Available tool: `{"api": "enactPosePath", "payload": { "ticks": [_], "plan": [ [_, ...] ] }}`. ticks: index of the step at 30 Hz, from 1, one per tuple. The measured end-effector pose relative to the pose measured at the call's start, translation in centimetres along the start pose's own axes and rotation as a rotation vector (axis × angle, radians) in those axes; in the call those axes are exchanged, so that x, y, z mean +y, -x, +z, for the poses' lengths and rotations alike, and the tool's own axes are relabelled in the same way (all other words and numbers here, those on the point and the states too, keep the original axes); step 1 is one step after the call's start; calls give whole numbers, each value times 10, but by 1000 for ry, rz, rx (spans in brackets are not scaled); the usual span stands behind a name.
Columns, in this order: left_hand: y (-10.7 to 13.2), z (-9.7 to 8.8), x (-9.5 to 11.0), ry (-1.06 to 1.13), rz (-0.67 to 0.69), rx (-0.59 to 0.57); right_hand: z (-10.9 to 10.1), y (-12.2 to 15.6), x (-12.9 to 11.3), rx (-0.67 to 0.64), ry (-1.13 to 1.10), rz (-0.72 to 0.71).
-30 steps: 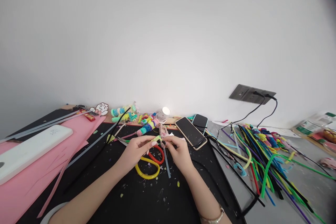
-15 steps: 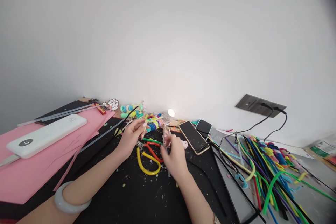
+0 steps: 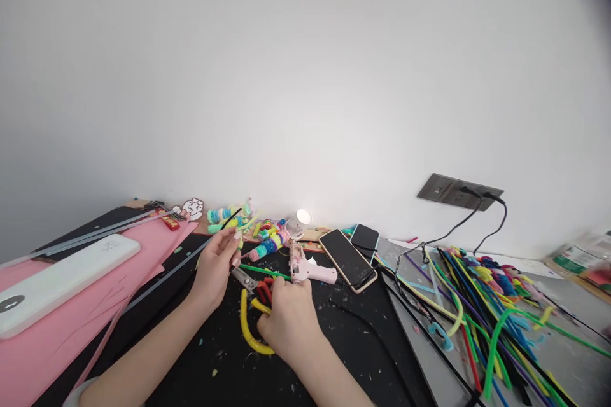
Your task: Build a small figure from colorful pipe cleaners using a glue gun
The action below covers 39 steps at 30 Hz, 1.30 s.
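On scissors (image 3: 245,321), right fingers (image 3: 289,292) curl.

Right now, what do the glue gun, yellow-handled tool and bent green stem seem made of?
Glue gun: probably smooth plastic, from its even pink surface. Yellow-handled tool: grey metallic head, likely steel; handle smooth, perhaps plastic or rubber. Bent green stem: seemingly fuzzy fiber, matte, from soft edges; any wire core hidden.

A craft workspace, home or studio unclear: pipe cleaners (image 3: 470,296) sprawl past the dark table's (image 3: 191,375) right edge, a glue gun (image 3: 305,269) and scissors (image 3: 245,324) occupy its middle, trimmings speckle it, and a socket panel (image 3: 445,191) serves the wall (image 3: 286,76).
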<state>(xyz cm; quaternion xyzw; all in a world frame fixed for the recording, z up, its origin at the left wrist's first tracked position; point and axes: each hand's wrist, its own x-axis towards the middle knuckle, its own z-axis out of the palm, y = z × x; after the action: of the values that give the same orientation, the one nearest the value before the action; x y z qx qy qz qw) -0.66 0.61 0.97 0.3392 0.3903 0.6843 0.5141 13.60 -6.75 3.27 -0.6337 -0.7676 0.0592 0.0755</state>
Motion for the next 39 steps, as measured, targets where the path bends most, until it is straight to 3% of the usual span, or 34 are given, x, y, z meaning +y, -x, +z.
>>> {"api": "enactPosePath", "payload": {
  "ticks": [3,7,12,18,29,39],
  "plan": [
    [-5,-3,4,38,63,64,-15,3,16,5,12,61],
    [-9,-5,6,82,82,124,-23,4,42,107,-75,156],
    [-4,-3,1,120,-31,24,-11,1,60,262,-269,135],
    [8,6,3,168,-175,-103,-6,1,55,293,-376,156],
    [2,7,16,526,-411,-5,-8,7,48,214,-320,133],
    [10,10,19,544,-513,-116,-2,7,41,227,-265,96]
  ]
}}
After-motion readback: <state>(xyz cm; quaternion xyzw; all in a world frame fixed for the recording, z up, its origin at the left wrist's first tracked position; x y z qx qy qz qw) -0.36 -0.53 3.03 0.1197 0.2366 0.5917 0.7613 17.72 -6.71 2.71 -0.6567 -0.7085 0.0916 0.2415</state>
